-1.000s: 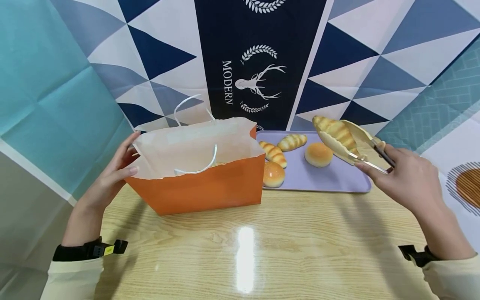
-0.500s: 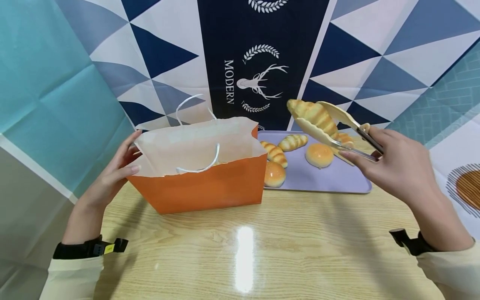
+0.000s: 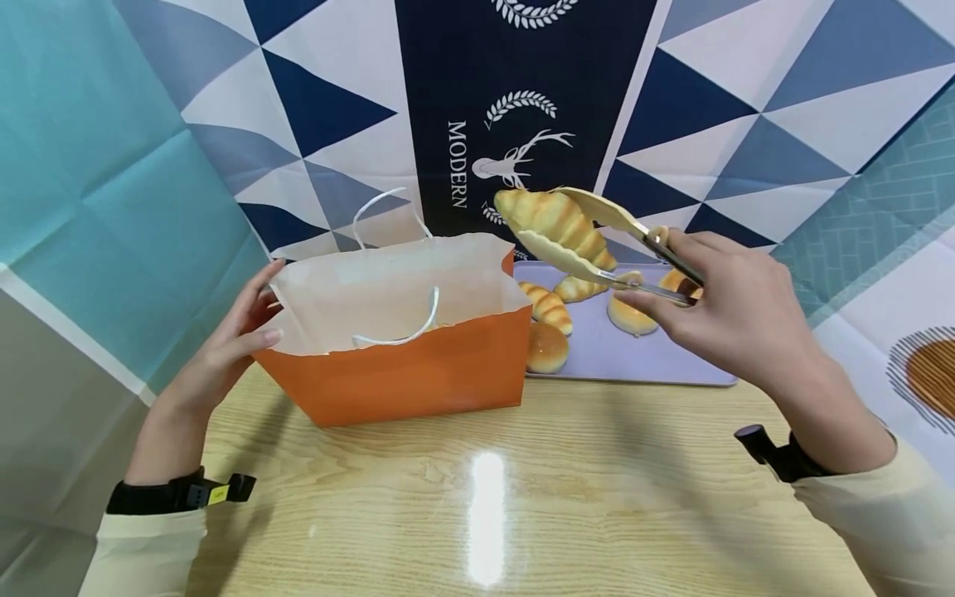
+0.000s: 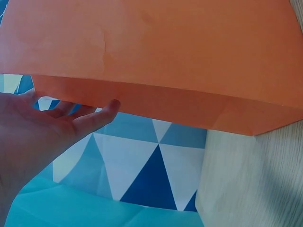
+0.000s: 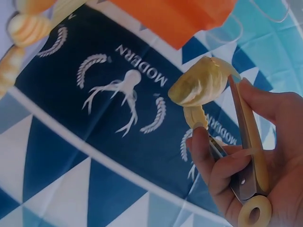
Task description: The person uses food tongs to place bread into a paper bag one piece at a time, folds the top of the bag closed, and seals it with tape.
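Observation:
An orange paper bag [image 3: 418, 377] with a white inside and white cord handles stands on the table, its mouth facing up. My left hand [image 3: 220, 356] rests against the bag's left end, fingers fairly straight and thumb at the front corner; the left wrist view shows the fingers along the orange side [image 4: 156, 97]. With my right hand [image 3: 742, 307] I grip metal tongs [image 3: 570, 259] with cream-coloured scalloped ends. A croissant [image 3: 548, 217] sits clamped between those ends, raised above the tray, just right of the bag's opening.
Behind the bag's right side lies a lilac tray [image 3: 604, 356] with a striped bread roll [image 3: 546, 307], a round bun [image 3: 547, 348] and several other breads. Patterned cloth [image 3: 515, 91] hangs close behind. The wooden tabletop [image 3: 395, 489] extends in front.
My right hand has carried the tongs and croissant leftward and slightly up, from over the tray's right part to near the bag. My left hand and the bag stay nearly still.

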A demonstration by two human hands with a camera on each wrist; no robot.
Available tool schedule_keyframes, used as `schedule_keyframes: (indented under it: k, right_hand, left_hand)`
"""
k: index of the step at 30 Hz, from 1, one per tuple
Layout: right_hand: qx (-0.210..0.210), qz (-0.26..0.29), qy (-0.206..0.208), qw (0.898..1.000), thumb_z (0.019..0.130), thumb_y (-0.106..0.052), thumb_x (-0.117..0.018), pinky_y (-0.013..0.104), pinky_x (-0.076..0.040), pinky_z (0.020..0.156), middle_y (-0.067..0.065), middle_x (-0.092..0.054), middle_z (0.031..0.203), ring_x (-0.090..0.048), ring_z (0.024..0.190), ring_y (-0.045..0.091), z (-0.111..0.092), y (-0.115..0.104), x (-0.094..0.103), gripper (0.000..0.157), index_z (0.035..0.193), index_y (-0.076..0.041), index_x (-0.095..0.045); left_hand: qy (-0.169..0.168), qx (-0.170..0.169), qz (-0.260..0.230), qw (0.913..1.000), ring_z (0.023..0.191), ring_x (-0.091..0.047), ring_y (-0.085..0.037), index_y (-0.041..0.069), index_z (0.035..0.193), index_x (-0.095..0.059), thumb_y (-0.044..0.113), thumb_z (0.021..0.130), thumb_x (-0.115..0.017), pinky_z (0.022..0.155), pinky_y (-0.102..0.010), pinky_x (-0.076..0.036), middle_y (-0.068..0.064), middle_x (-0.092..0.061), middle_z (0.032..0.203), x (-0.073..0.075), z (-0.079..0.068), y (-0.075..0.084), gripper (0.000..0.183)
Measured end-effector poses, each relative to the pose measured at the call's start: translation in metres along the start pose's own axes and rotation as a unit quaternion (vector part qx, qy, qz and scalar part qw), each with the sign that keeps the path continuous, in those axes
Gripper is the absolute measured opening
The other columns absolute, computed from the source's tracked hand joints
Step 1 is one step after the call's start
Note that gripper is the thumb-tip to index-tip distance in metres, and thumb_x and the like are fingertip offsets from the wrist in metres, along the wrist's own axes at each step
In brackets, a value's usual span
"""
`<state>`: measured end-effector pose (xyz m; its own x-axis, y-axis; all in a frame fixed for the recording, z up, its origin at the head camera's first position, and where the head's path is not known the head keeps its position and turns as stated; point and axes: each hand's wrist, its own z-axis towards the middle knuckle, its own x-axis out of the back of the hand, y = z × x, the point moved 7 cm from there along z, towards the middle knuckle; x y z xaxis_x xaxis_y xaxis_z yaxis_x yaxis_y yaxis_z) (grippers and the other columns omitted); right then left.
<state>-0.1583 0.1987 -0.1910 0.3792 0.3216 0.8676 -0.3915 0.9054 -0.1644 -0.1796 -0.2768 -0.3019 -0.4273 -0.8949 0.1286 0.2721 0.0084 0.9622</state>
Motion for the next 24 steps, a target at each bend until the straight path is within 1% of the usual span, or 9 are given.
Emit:
schedule_keyframes:
  k: [2,3,6,9,13,15,17,21,24]
  right_hand:
    - [0.009,0.009,-0.005,1.0,0.078,-0.046,-0.079,0.036,-0.041,0.047,0.006,-0.063,0.085,-0.058,0.062,0.017,0.003,-0.008,0.0,0.063,0.127,-0.008,-0.065]
    - [0.014,0.013,-0.006,1.0,0.078,-0.046,-0.079,0.036,-0.041,0.047,0.006,-0.065,0.089,-0.057,0.062,0.017,0.005,-0.012,0.0,0.066,0.13,-0.008,-0.064]
    - [0.031,0.023,-0.005,0.999,0.079,-0.046,-0.079,0.036,-0.043,0.049,0.009,-0.069,0.102,-0.057,0.064,0.015,0.01,-0.026,0.001,0.068,0.132,-0.007,-0.063]
    - [0.042,0.025,-0.012,0.999,0.08,-0.05,-0.076,0.036,-0.043,0.051,0.008,-0.068,0.104,-0.056,0.064,0.015,0.016,-0.039,0.001,0.069,0.133,-0.007,-0.062]
    - [0.057,0.022,-0.026,0.998,0.082,-0.056,-0.071,0.034,-0.043,0.052,0.0,-0.062,0.088,-0.054,0.063,0.014,0.023,-0.054,-0.003,0.071,0.133,-0.008,-0.062]
    - [0.068,0.023,-0.025,0.997,0.082,-0.056,-0.072,0.034,-0.043,0.052,0.0,-0.06,0.083,-0.054,0.063,0.014,0.025,-0.06,-0.006,0.073,0.134,-0.007,-0.061]
    - [0.08,0.026,-0.024,0.996,0.081,-0.055,-0.072,0.033,-0.042,0.052,0.0,-0.057,0.078,-0.053,0.062,0.014,0.028,-0.067,-0.009,0.07,0.132,-0.008,-0.063]
    - [0.096,0.033,-0.029,0.994,0.08,-0.053,-0.074,0.031,-0.041,0.049,-0.001,-0.054,0.073,-0.049,0.059,0.013,0.031,-0.078,-0.017,0.064,0.126,-0.009,-0.065]
    - [0.103,0.039,-0.034,0.993,0.08,-0.054,-0.074,0.031,-0.04,0.05,-0.002,-0.054,0.073,-0.048,0.058,0.012,0.034,-0.085,-0.023,0.064,0.124,-0.008,-0.066]
  left_hand:
    - [-0.002,-0.003,0.0,1.0,0.132,-0.031,-0.03,0.021,0.16,-0.008,-0.002,0.097,-0.034,0.096,-0.022,-0.045,-0.014,-0.026,0.15,0.0,0.001,0.001,0.072]
    - [-0.001,-0.004,0.0,1.0,0.132,-0.03,-0.03,0.02,0.16,-0.008,-0.002,0.097,-0.034,0.096,-0.022,-0.044,-0.014,-0.025,0.15,0.0,0.001,0.002,0.072]
    - [-0.002,-0.008,0.001,1.0,0.133,-0.028,-0.031,0.02,0.16,-0.008,-0.002,0.097,-0.034,0.097,-0.021,-0.043,-0.015,-0.024,0.151,0.001,0.002,0.005,0.072]
    - [-0.001,-0.006,0.003,1.0,0.133,-0.027,-0.032,0.02,0.16,-0.008,-0.001,0.097,-0.034,0.096,-0.021,-0.043,-0.016,-0.022,0.152,0.001,0.003,0.006,0.072]
    - [0.0,0.001,0.004,1.0,0.133,-0.026,-0.033,0.021,0.16,-0.007,-0.001,0.097,-0.035,0.096,-0.022,-0.042,-0.016,-0.021,0.152,0.002,0.003,0.006,0.072]
    - [0.002,0.005,0.008,0.9999,0.133,-0.027,-0.033,0.021,0.16,-0.007,0.0,0.097,-0.036,0.096,-0.022,-0.042,-0.016,-0.022,0.152,0.002,0.003,0.005,0.073]
    - [0.003,0.009,0.011,0.9999,0.133,-0.027,-0.033,0.021,0.16,-0.006,0.001,0.097,-0.036,0.096,-0.022,-0.042,-0.015,-0.022,0.152,0.002,0.003,0.005,0.073]
    - [0.005,0.017,0.015,0.9997,0.132,-0.029,-0.033,0.023,0.16,-0.006,0.002,0.097,-0.037,0.095,-0.022,-0.043,-0.015,-0.023,0.153,0.002,0.003,0.002,0.073]
    - [0.006,0.025,0.016,0.9996,0.133,-0.028,-0.032,0.024,0.16,-0.006,0.003,0.098,-0.037,0.096,-0.023,-0.043,-0.014,-0.022,0.154,0.002,0.003,0.001,0.073]
